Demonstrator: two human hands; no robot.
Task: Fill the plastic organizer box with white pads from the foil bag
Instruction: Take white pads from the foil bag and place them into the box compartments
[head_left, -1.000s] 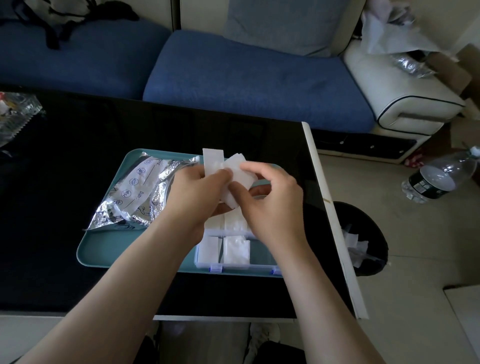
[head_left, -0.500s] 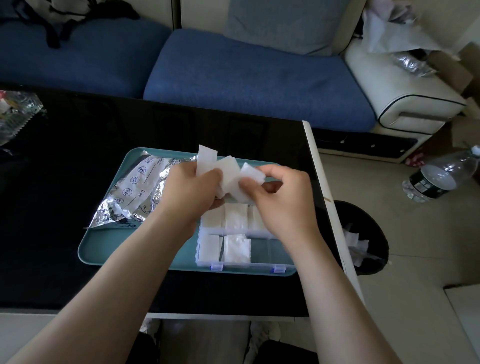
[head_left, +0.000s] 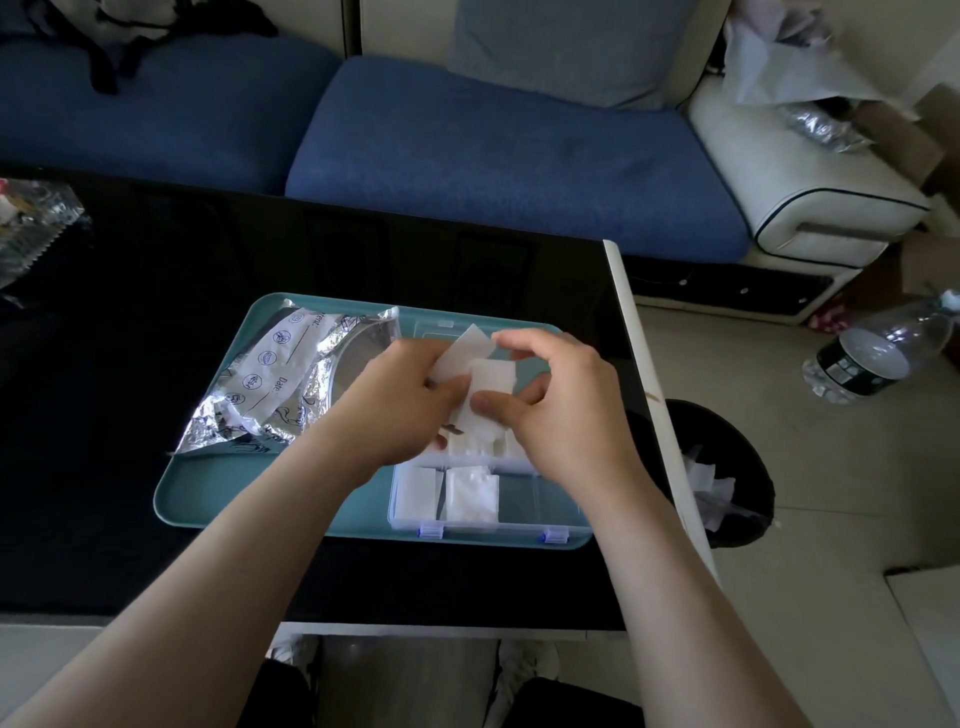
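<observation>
As both pinch the white pads (head_left: 491, 376), left hand (head_left: 400, 410) and right hand (head_left: 561, 405) have sunk toward the box (head_left: 493, 526).

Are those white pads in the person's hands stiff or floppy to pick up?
Probably light and a bit springy: the held pads stick out flat beyond where they are pinched. Likely soft, not rigid: the pad lying in the box looks slightly rumpled.
</observation>
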